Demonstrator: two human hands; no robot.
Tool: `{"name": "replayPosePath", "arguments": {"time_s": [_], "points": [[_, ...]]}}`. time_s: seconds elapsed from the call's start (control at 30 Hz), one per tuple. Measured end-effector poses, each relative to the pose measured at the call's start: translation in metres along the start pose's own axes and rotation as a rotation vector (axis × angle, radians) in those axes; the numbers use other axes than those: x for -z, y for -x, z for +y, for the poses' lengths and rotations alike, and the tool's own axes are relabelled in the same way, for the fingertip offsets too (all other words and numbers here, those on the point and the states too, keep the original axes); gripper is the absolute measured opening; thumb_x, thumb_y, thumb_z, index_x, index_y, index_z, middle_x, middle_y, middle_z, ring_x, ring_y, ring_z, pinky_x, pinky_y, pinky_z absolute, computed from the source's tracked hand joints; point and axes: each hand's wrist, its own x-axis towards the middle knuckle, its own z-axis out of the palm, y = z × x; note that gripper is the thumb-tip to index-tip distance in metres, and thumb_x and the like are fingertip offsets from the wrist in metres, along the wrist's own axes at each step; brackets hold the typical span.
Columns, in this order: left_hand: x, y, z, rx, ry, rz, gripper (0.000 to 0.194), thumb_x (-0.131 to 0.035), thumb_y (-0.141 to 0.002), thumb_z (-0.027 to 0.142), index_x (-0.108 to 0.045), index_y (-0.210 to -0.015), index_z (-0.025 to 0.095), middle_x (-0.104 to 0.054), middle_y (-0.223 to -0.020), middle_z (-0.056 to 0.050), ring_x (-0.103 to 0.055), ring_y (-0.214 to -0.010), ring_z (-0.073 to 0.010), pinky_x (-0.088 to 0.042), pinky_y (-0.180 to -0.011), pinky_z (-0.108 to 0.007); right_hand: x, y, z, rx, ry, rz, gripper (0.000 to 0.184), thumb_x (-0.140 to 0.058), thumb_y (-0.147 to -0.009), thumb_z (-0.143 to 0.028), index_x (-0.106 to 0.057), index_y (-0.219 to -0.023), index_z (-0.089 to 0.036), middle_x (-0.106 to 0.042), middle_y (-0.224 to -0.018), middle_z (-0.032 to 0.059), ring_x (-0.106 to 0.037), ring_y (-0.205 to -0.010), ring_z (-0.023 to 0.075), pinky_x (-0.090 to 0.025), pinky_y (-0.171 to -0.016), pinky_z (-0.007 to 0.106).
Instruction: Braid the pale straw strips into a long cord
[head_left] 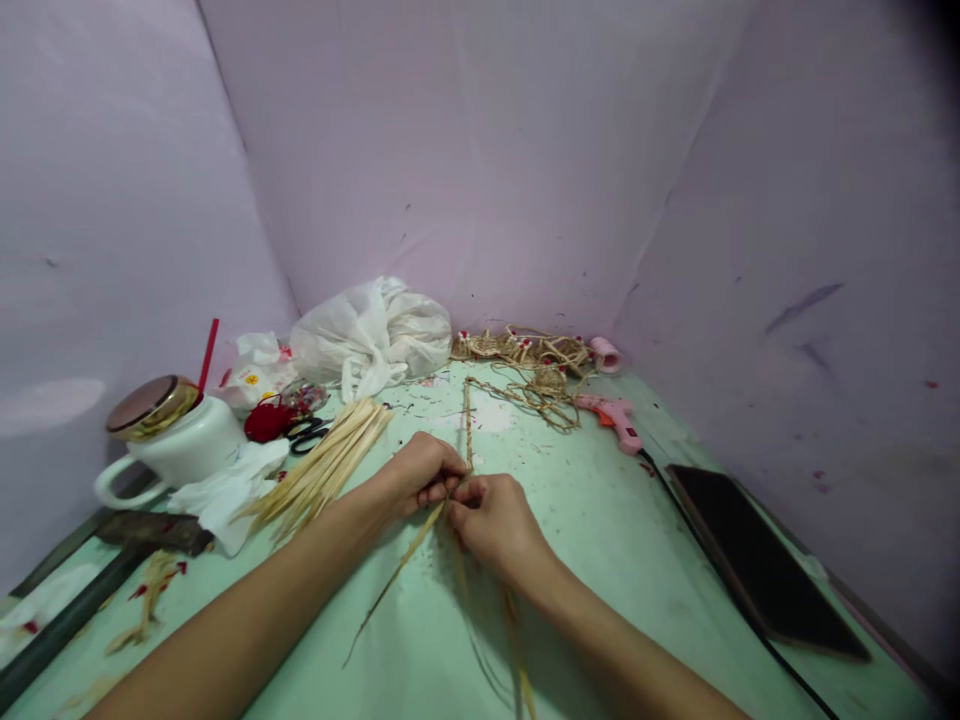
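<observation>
My left hand (427, 472) and my right hand (491, 515) meet at the middle of the green table, fingertips pinched together on strands of dried plant fibre. From between them a thin braided cord (469, 425) runs away from me across the tabletop, then bends right toward a tangle of cord. Loose fibre strands (405, 562) hang out below my fingers toward the front, a few of them blurred. Left of my left hand lies a bundle of pale dry fibre strips (326, 465). My fingers hide the exact spot where the strands cross.
Along the back are a white plastic bag (375, 335), braided pieces (517, 348) and a pink spool (604, 355). To the right lie a pink glue gun (615, 420) with its cable and a dark tablet (757, 560). Leftward stand a lidded white mug (199, 440), scissors (307, 435) and a hammer (154, 532).
</observation>
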Motion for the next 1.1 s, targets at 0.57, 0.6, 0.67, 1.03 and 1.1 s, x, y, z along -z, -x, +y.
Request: {"name": "replayPosePath", "arguments": {"time_s": [0.57,0.6,0.67,1.03,1.1], "points": [[0.013,0.000,0.002,-0.064,-0.025,-0.081,0.013,-0.059,-0.049,0.023,-0.049,-0.050,0.014,-0.042,-0.039,0.006,-0.027,-0.029,-0.0022,-0.012,-0.030,-0.018,0.048,-0.022,-0.003,-0.260,-0.492,-0.027,0.015,-0.062,-0.067,-0.026,-0.054,-0.067,-0.014,-0.060,-0.062,0.0033,-0.054,-0.053,0.0096,-0.043,-0.054,0.021],[0.012,-0.001,0.001,-0.068,-0.019,-0.087,0.013,-0.059,-0.050,0.023,-0.050,-0.051,0.014,-0.041,-0.039,0.006,-0.026,-0.029,-0.0022,-0.012,-0.030,-0.018,0.047,-0.021,-0.004,-0.307,-0.582,-0.125,0.014,-0.063,-0.066,-0.024,-0.053,-0.070,-0.014,-0.060,-0.064,0.0034,-0.055,-0.054,0.0097,-0.045,-0.056,0.022],[0.011,-0.001,-0.001,-0.076,-0.006,-0.095,0.013,-0.059,-0.050,0.023,-0.050,-0.051,0.014,-0.039,-0.037,0.006,-0.025,-0.029,-0.0020,-0.012,-0.031,-0.018,0.041,-0.016,-0.006,-0.330,-0.688,-0.284,0.020,-0.065,-0.064,-0.021,-0.053,-0.078,-0.014,-0.060,-0.064,0.0029,-0.055,-0.053,0.0101,-0.046,-0.056,0.023],[0.010,-0.004,-0.004,-0.075,-0.017,-0.129,0.008,-0.057,-0.051,0.020,-0.054,-0.051,0.013,-0.041,-0.038,0.005,-0.027,-0.030,-0.0024,-0.015,-0.032,-0.018,0.032,-0.021,0.008,-0.236,-0.609,-0.399,0.008,-0.060,-0.061,-0.019,-0.056,-0.062,-0.012,-0.043,-0.050,-0.0038,-0.031,-0.043,0.0038,-0.015,-0.039,0.018],[0.010,-0.003,-0.004,-0.083,-0.025,-0.147,0.006,-0.055,-0.052,0.018,-0.054,-0.052,0.012,-0.046,-0.041,0.003,-0.027,-0.031,-0.0022,-0.014,-0.032,-0.018,0.032,-0.023,0.012,-0.219,-0.575,-0.393,0.011,-0.058,-0.063,-0.023,-0.057,-0.062,-0.012,-0.042,-0.049,-0.0036,-0.028,-0.042,0.0039,-0.013,-0.039,0.019]]}}
